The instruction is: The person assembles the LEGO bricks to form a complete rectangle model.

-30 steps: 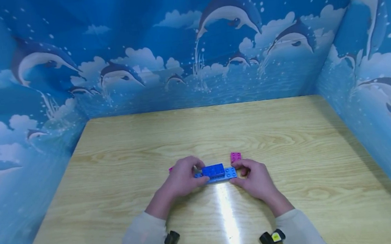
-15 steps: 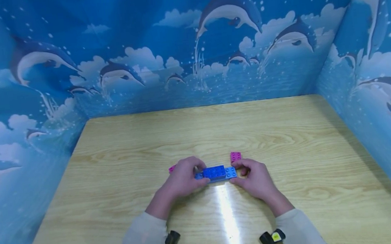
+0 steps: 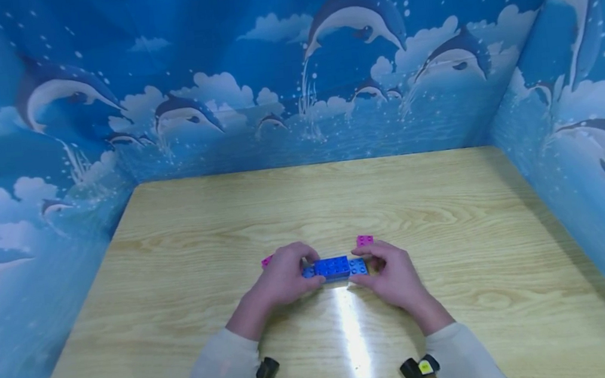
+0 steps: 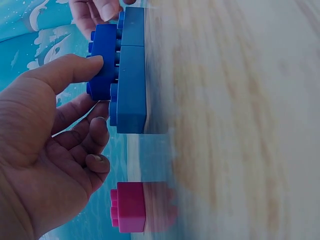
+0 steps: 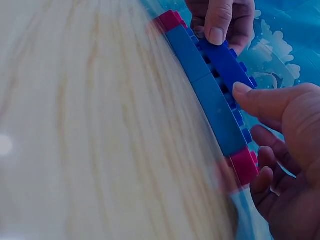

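Observation:
A dark blue brick (image 3: 332, 267) lies across the seam of two lighter blue bricks (image 3: 358, 267) set end to end on the table. Studs show in a narrow gap beneath it in the left wrist view. My left hand (image 3: 283, 275) pinches the left part of the dark blue brick, its thumb (image 4: 92, 65) on the near side. At the brick's other end, my right hand (image 3: 393, 271) has its thumb (image 5: 245, 90) on the near face and its forefinger on the far side; the other fingers curl loosely.
One pink brick (image 3: 364, 240) lies behind my right hand. Another pink brick (image 3: 267, 262) is partly hidden by my left hand. The wood-grain table (image 3: 202, 216) is bounded by dolphin-printed curtains (image 3: 255, 139) at the back and sides.
The dark blue brick has shifted slightly right and nearer to me, and sits straighter over the lighter blue bricks. My right hand has moved left to its right end; the left stays nearly still.

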The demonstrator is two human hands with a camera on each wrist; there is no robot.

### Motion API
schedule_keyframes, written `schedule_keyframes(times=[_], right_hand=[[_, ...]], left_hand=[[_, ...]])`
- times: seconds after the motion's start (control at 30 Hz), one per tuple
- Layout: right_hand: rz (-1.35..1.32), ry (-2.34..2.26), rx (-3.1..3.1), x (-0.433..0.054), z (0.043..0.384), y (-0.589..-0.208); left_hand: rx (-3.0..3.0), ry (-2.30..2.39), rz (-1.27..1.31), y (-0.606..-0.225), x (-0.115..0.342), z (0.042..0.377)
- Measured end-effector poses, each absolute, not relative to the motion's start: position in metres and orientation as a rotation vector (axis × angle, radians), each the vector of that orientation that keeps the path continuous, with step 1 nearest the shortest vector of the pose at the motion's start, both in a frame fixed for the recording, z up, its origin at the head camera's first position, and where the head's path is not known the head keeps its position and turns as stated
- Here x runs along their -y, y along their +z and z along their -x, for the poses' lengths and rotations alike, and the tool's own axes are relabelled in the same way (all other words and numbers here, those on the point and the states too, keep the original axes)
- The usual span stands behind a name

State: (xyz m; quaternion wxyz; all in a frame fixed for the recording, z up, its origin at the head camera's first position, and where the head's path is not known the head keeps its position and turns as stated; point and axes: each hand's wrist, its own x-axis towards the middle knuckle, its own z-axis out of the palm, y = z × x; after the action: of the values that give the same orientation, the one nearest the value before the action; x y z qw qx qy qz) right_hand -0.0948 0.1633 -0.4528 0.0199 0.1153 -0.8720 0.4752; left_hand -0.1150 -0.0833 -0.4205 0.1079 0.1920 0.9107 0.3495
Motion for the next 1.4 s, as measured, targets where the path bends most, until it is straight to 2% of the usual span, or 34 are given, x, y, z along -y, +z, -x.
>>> schedule_keyframes(times=[0.23,1.4], right_hand=[[-0.467,1.515,2.691,-0.1572,0.0991,-0.4523],[-0.459,1.506,2.739,-0.1559,0.1020,-0.4553]], left_hand=[[-2.682,1.038,-0.582,-0.4200,0.0835,0.1157],[-2.646,1.121,-0.497,-0.4283,0.0843,0.1133]])
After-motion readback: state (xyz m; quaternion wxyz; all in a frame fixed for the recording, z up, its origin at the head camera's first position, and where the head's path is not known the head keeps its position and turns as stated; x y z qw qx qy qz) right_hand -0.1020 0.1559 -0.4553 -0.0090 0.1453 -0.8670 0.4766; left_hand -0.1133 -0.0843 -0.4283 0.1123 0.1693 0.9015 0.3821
